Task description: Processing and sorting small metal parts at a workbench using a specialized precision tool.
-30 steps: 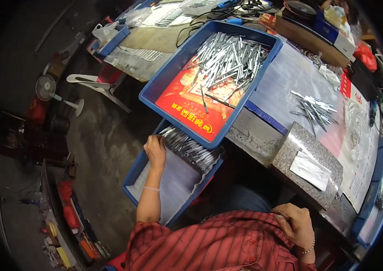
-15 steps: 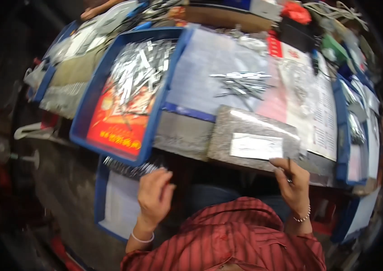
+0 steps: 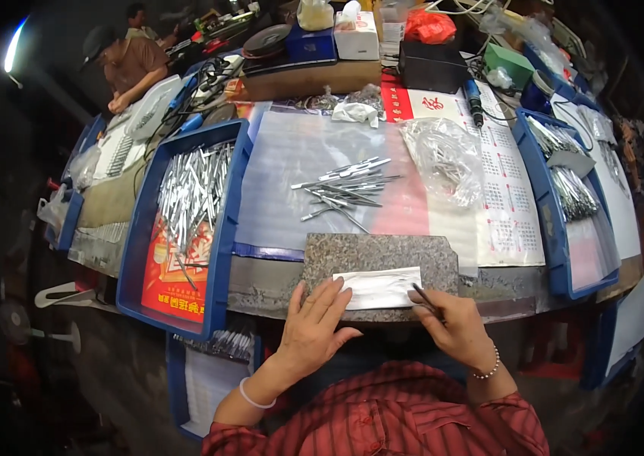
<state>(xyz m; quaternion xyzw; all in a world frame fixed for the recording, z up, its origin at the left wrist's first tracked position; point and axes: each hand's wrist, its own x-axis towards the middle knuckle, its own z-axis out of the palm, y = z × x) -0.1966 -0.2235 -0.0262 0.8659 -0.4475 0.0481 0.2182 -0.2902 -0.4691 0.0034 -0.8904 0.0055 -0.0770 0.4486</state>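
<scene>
And here we are at the bench, work looking partway along by my reading; over in the lower tray (image 3: 177, 387), a band of slim rods (image 3: 223, 342) sits side by side at the far end, with pale lining bare nearer the body, so that part looks laid out yet unfinished; plenty appears left, for a big jumble of metal rods (image 3: 194, 182) fills the far part of the blue tray (image 3: 225, 228) on the table, and a smaller loose pile (image 3: 348, 190) lies criss-cross on the clear sheet (image 3: 269, 175), beyond the stone slab (image 3: 379, 243); whether either heap is finished, I cannot tell.

Now to the hands; the right hand (image 3: 451, 323) has thumb and fingers pinched round a dark stick (image 3: 423, 295), its tip out past the fingers at the right end of the white cloth (image 3: 377, 288); the left hand (image 3: 314, 330) is spread flat, nothing seen in its grasp, fingertips at the cloth's left end, pressing or just hovering, I cannot tell; so the stick sits in the right hand's pinch, well apart from the left, with the cloth on its slab between them, and the loose pile farther out ahead of both!
</scene>
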